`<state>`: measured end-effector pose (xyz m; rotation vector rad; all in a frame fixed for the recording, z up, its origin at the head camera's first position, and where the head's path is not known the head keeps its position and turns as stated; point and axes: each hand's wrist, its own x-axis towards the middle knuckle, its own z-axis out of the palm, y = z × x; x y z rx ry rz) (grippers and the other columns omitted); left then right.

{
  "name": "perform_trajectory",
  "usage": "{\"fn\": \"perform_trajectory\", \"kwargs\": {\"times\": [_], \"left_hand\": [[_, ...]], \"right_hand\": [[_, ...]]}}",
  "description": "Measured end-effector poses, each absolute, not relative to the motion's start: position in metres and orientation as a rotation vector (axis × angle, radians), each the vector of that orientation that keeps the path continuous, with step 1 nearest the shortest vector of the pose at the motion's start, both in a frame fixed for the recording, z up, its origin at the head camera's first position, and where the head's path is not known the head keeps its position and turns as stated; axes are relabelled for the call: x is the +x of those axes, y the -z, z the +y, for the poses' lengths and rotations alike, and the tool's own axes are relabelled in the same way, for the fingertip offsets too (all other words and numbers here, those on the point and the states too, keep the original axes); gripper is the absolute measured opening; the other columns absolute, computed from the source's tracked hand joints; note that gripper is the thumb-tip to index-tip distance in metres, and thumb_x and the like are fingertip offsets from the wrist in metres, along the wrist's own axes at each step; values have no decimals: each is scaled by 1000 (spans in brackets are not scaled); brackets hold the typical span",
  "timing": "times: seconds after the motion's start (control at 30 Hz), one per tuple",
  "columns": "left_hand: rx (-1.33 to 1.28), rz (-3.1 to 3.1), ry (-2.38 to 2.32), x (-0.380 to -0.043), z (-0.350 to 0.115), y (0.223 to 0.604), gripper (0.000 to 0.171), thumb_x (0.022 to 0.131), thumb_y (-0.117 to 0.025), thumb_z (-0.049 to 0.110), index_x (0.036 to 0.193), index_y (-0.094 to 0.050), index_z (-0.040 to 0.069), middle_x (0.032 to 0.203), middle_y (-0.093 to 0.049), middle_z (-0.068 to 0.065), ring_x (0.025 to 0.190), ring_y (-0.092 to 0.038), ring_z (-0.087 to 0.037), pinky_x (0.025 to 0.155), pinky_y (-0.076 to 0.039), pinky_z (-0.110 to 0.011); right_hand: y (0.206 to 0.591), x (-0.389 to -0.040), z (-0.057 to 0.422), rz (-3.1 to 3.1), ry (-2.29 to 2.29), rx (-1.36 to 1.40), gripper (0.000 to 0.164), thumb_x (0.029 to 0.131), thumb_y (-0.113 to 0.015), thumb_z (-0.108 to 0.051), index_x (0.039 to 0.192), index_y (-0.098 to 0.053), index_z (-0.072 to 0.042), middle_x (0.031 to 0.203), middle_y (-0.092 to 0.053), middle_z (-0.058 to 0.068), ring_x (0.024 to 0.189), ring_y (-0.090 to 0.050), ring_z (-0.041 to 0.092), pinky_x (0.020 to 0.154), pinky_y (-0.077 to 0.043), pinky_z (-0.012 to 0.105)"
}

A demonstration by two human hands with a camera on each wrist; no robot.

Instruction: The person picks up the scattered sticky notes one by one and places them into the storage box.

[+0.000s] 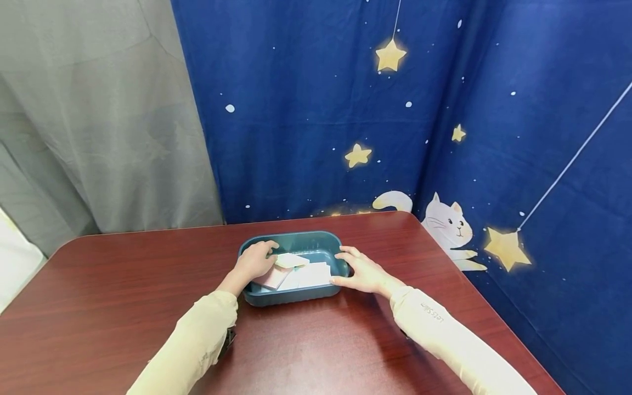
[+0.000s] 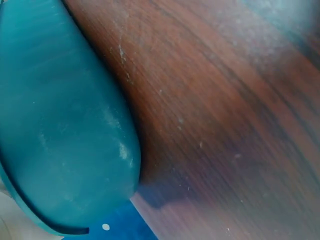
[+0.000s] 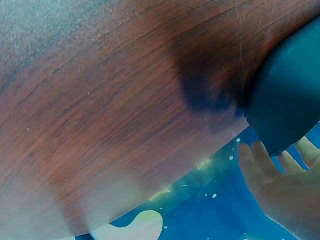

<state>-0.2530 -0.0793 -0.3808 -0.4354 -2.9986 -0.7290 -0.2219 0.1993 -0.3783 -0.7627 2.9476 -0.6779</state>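
Observation:
A dark teal plastic bin stands on the table, holding a pink card-like piece, white sheets and a pale yellow piece. Over the bin's left end lies my left hand, its fingers loosely bent inside the rim above the pink piece. At the right end is my right hand, fingers spread along the rim and thumb beside the white sheets. The right wrist view shows that hand's fingers extended around the bin's rim. In the left wrist view, the bin's outer wall hides most of my left hand.
The reddish-brown wooden table extends on both sides of the bin, its far edge just behind it. Beyond hang a grey curtain and a blue star-patterned curtain. A dark object partly shows under the left sleeve.

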Motion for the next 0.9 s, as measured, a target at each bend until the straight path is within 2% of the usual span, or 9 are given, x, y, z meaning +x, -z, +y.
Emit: {"fn": "perform_trajectory", "kwargs": {"times": [0.23,0.6,0.77,0.9], "left_hand": [[-432,-2925,706,-245,-86,376,32,85,-56,20,115,-57,7,109,-56,-13,102,-50,-31,80,-40,-50],[-486,-2748,548,-217,-113,359,36,83,-59,24,114,-58,5,109,-55,-16,99,-49,-34,78,-40,-51],[-524,-2709,500,-204,-126,349,43,83,-59,26,118,-54,1,114,-51,-20,102,-46,-36,79,-39,-53],[-512,-2732,451,-195,-136,345,54,84,-57,32,124,-47,-4,124,-43,-25,112,-39,-39,86,-32,-57]], "right_hand": [[381,-224,200,2952,678,-775,71,73,-61,-56,125,-49,-8,135,-34,6,119,-35,22,92,-33,42],[381,-225,202,2964,646,-767,73,72,-58,-59,126,-49,-10,136,-34,4,119,-35,23,90,-35,45],[380,-224,207,2978,638,-757,73,73,-58,-59,126,-49,-11,136,-34,4,119,-35,24,89,-36,46],[381,-223,212,2996,646,-766,72,74,-57,-58,127,-48,-10,135,-35,6,119,-35,25,90,-35,45]]}}
